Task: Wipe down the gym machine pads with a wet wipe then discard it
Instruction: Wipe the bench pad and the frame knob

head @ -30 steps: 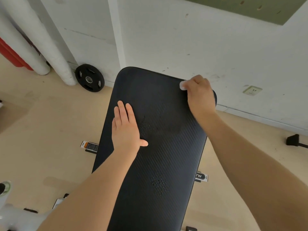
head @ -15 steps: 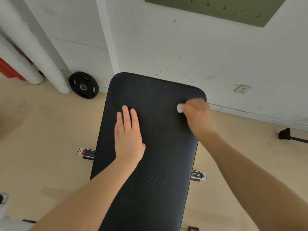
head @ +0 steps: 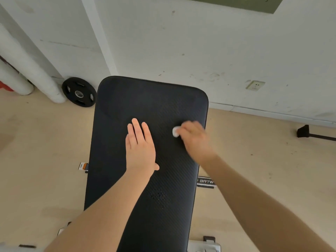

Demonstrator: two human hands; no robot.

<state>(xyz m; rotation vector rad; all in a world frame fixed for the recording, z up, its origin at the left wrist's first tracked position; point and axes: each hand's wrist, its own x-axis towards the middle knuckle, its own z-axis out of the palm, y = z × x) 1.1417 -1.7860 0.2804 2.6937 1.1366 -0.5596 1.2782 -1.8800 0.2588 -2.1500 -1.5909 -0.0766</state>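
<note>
Head view, left hand flat with fingers straight on the black bench pad, right hand beside it, blurred, fingers curled around a white wet wipe pressed to the pad, weight plate far beyond the left hand.

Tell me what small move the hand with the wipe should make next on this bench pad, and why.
Probably draw the right hand and its wet wipe nearer along the right edge of the black pad. The wipe sits about halfway down that side, so the near half looks undone, and the left hand lies flat on the pad's middle, steadying it.
</note>
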